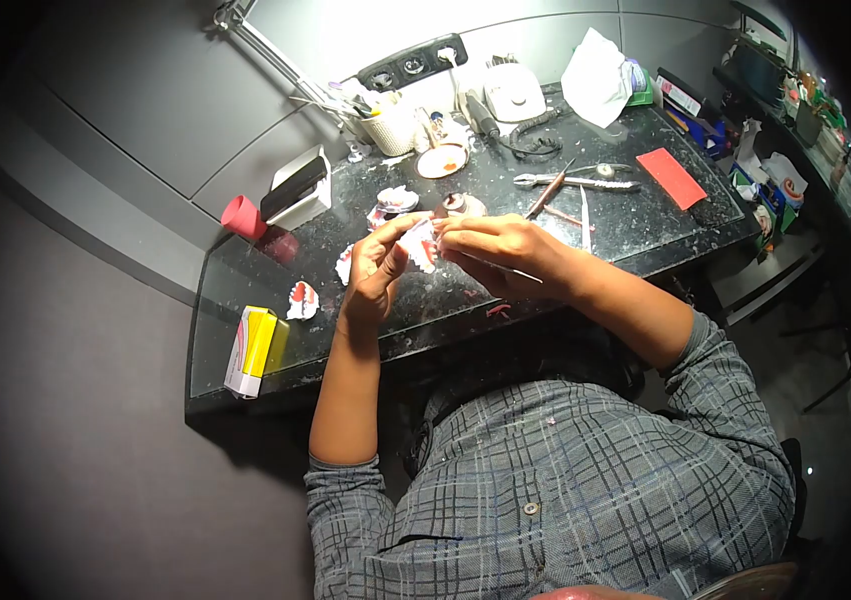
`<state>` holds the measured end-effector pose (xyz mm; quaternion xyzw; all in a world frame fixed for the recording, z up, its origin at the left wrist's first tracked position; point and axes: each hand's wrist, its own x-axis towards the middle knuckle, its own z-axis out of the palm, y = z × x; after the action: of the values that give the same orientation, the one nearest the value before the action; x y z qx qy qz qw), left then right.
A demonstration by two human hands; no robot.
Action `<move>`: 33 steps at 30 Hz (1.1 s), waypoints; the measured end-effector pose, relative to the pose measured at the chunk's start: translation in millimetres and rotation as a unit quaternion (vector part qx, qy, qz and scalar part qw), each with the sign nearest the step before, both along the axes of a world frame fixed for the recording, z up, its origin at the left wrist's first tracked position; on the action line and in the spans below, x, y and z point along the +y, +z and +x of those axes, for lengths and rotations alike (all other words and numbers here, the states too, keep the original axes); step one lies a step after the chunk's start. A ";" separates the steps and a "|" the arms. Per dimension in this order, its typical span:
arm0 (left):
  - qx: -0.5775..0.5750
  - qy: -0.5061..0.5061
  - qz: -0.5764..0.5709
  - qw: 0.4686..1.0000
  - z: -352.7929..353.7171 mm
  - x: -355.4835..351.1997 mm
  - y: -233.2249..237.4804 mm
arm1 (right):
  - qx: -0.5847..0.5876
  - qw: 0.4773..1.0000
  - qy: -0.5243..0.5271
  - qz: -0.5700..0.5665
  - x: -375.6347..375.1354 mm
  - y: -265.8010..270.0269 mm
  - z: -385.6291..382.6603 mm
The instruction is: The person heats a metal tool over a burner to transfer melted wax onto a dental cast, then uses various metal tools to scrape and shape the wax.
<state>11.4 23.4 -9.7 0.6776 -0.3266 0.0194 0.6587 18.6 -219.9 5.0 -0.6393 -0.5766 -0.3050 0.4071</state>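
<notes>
My left hand (375, 265) is closed round a white dental cast (419, 250) with red wax on it, held above the front of the black bench. Close against the cast's right side, my right hand (505, 245) has its fingers bent together. A thin pale tool (527, 277) sticks out below that hand; its other end is hidden by the fingers. More casts with red wax lie near my left hand: one cast (302, 300) to its left, another (343, 264) beside the wrist. Behind my hands stands a small round metal pot (460, 205).
A yellow and white box (251, 350) and red cup (242, 217) stand at left. Pliers (585, 183), a brown-handled tool (551, 190) and a red wax sheet (672, 178) lie at right. A holder of tools (389, 130) stands behind, under the lamp arm (270, 55).
</notes>
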 end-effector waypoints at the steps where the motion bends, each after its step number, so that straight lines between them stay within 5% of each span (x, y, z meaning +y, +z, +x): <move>1: 0.000 0.000 -0.007 1.000 -0.3 -0.5 -0.4 | 0.010 1.000 0.001 -0.002 0.1 0.2 -0.7; 17: 0.025 0.015 -0.067 0.997 -2.1 -3.0 -1.1 | 0.026 0.999 -0.013 0.014 0.2 -1.7 1.8; 21: -0.069 0.053 0.007 0.996 -9.3 -6.2 6.4 | 0.014 0.999 -0.006 0.033 1.2 -1.5 2.8; 26: 0.059 0.016 -0.047 0.997 -1.8 1.7 0.4 | 0.024 0.999 -0.008 0.022 0.2 -3.1 2.7; 33: 0.069 0.026 0.005 0.997 -4.5 -0.1 4.6 | 0.039 0.999 -0.004 0.007 0.1 -6.7 4.5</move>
<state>6.9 23.2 -5.1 0.6886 -0.2623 -0.0118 0.6759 23.1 -219.8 -1.7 -0.6501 -0.5555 -0.2857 0.4325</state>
